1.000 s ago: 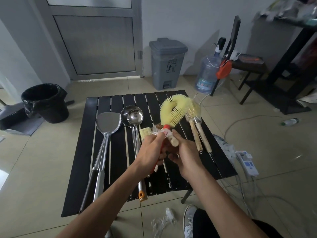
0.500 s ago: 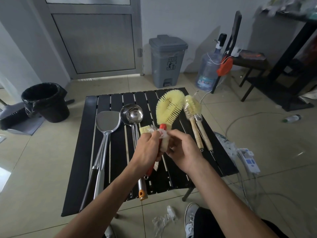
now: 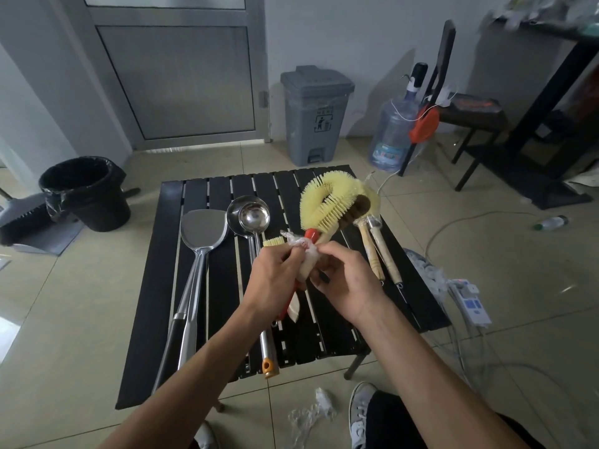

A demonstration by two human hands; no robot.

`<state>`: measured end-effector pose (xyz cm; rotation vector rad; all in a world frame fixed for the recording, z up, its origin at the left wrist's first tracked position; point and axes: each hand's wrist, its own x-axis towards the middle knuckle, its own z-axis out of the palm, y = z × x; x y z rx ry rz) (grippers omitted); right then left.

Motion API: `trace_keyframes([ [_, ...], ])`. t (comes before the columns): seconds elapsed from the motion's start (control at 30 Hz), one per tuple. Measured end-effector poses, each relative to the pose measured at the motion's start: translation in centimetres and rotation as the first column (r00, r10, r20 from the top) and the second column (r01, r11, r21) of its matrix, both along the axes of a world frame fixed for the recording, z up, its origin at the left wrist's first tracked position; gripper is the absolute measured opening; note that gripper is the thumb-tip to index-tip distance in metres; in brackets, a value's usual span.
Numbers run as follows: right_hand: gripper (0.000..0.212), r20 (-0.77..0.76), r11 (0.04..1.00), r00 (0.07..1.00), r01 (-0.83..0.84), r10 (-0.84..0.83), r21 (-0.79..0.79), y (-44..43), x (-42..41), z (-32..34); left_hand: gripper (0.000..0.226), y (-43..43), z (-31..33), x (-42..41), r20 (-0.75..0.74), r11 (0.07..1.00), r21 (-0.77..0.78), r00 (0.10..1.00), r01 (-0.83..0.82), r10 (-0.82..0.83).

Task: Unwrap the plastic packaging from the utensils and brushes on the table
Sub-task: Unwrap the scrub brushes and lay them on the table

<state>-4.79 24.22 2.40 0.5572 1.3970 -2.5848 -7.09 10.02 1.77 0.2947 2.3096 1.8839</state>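
Left hand (image 3: 275,280): grip closed around a bundle of brushes (image 3: 327,205), held above the desk (image 3: 168,254). Right hand (image 3: 348,280): fingertips pinching the crumpled plastic wrap (image 3: 299,244) at the bundle's neck, beside the red collar. Bundle: looped yellow brush uppermost, a brown one behind it, a small yellow one at left. On the desk: spatula (image 3: 202,230) and ladles (image 3: 252,217) at left, two wooden-handled brushes (image 3: 377,251) at right. On the floor: discarded wrap (image 3: 311,414) near a shoe (image 3: 361,413).
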Motion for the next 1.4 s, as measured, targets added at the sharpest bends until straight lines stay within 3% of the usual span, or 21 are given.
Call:
trace_keyframes([
  [0.13,0.025,-0.032,0.998,0.999,0.018,-0.016,0.055,-0.1,-0.1,-0.2,0.035,0.6,-0.3,0.5,-0.035,0.997,0.005,0.996,-0.079,0.079],
  [0.3,0.030,0.074,0.990,0.987,0.137,-0.139,0.037,-0.3,-0.4,-0.3,0.033,0.7,-0.3,0.4,-0.068,0.995,-0.034,0.993,-0.096,0.094],
  [0.47,0.032,-0.020,0.993,0.996,0.094,-0.092,0.068,-0.2,-0.3,0.2,0.032,0.5,-0.4,0.4,-0.034,0.992,0.027,0.992,-0.124,0.125],
  [0.6,0.027,-0.061,0.979,0.987,0.157,-0.150,0.127,-0.1,-0.4,0.0,0.024,0.7,-0.3,0.3,0.020,0.986,0.064,0.988,-0.156,0.155],
  [0.83,0.015,0.035,0.931,0.960,0.259,-0.277,0.257,0.5,-0.9,-0.2,0.023,0.8,-0.2,0.7,-0.030,0.980,-0.015,0.980,-0.197,0.196],
  [1.0,0.023,0.092,0.940,0.939,0.321,-0.332,0.118,1.3,-1.2,0.3,0.028,1.1,-0.2,0.8,-0.046,0.974,-0.055,0.975,-0.219,0.216],
  [1.13,0.013,0.087,0.935,0.931,0.355,-0.355,0.016,2.3,-1.4,1.0,0.029,1.4,0.0,1.2,-0.051,0.969,-0.064,0.971,-0.239,0.236],
  [1.3,0.018,0.103,0.922,0.919,0.386,-0.381,-0.033,3.5,-2.1,0.8,0.028,1.9,0.3,1.7,-0.034,0.972,-0.021,0.971,-0.236,0.235],
  [1.4,0.024,0.101,0.858,0.860,0.508,-0.500,-0.077,5.9,-2.8,1.5,0.028,0.8,-0.1,1.6,0.001,0.957,0.003,0.957,-0.291,0.291],
])
